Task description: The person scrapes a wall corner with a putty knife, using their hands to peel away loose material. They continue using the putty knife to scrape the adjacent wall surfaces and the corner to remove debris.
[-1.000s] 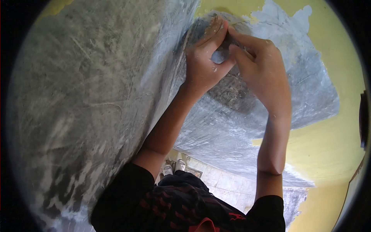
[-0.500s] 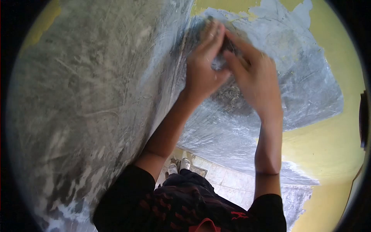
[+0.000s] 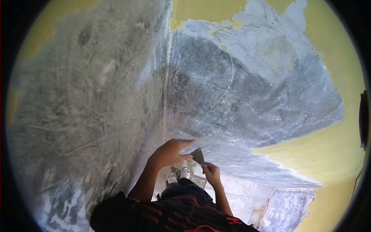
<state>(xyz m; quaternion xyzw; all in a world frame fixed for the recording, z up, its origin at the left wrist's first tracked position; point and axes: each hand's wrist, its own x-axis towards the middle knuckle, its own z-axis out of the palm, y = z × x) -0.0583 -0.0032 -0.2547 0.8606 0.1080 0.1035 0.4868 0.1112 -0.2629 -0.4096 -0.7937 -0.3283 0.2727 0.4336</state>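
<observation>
My right hand [image 3: 211,173] is closed round the handle of a scraper [image 3: 198,156]; its dark, flared blade points up and to the left. Just left of the blade is my left hand [image 3: 170,152], thumb and fingers apart with nothing in them. Both hands are held low, near my body. Ahead of them stands the corner wall [image 3: 224,96], its grey surface scuffed and streaked, with ragged edges of yellow paint around it. I cannot make out clearly whether the left fingertips touch the wall.
On the left rises another grey, scraped wall [image 3: 85,108]. Yellow paint [image 3: 309,158] covers the right side. Below are my shoes [image 3: 172,177] on a pale tiled floor [image 3: 241,189]. A dark object [image 3: 363,120] sits at the far right edge.
Both hands have come down from high on the corner wall to near my body. They have moved apart, and the scraper now shows plainly in my right hand.
</observation>
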